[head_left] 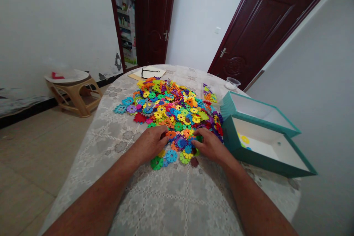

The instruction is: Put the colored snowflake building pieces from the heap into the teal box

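A big heap of colourful plastic snowflake discs (179, 116) with notched rims covers the middle of the table. At the near edge of the heap, my left hand (151, 143) has its thumb and forefinger closed at the rim of an orange snowflake disc (170, 135). Opposite it, my right hand (209, 143) rests among the pieces, thumb and forefinger curved and apart, close to blue and green discs. Between the hands lie a purple disc and a dark blue disc (181, 143). Nearer to me are a green disc (156, 163) and a light blue disc (171, 156).
A teal box (265, 162) with a few discs inside stands at the right, beside a second teal box part (262, 108). Glasses (150, 71) lie on paper at the back. A clear bowl (232, 82) sits at the far right. A stool (74, 92) stands left of the table.
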A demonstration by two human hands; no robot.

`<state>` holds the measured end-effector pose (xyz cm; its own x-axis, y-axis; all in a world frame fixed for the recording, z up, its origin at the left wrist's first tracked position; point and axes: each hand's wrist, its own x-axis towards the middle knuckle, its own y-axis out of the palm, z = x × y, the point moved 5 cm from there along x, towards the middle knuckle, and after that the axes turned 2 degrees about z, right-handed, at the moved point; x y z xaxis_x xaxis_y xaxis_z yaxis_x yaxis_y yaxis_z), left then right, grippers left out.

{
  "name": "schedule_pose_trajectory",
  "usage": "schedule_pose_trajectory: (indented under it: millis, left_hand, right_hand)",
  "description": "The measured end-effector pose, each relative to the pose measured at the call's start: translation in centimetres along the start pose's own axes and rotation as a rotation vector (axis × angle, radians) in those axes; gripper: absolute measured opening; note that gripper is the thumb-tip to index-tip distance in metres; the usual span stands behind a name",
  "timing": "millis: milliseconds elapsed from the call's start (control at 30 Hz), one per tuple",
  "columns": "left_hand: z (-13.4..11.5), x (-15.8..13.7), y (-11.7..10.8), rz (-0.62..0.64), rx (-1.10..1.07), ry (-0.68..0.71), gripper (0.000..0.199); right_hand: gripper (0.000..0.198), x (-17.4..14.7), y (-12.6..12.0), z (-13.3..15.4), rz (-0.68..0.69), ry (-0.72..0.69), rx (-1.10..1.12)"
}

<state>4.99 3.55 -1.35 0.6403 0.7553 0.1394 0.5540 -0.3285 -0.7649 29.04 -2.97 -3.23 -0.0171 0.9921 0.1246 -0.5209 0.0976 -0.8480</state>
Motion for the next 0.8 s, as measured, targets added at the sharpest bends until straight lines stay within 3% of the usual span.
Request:
schedule_pose_trajectory:
  millis: [200,367,500,633,800]
  left_hand:
    - [-0.1,0.1,0.1,-0.003,-0.01,-0.006,0.024]
    - [-0.2,0.2,-0.1,-0.061,0.005,0.006,0.023]
    - [-1.0,0.2,-0.8,-0.22,0.05,0.115,0.02]
    - [-2.4,-0.6,-0.8,-0.399,0.109,0.314,0.018]
    - [-3.5,-1.1,0.9,-0.363,0.252,0.441,0.021]
  right_hand:
    - [0.005,-0.4,-1.0,0.5,0.049,0.095,0.114]
    - [0.013,-0.1,-1.9,1.2,-0.133,0.112,0.172]
    - [0.026,0.2,-1.7,1.9,-0.251,0.168,0.44]
    - [0.028,0.0,1.4,2.5,-0.074,0.334,0.929]
    - [0.032,-0.4,4.0,3.8,0.08,0.4,1.379]
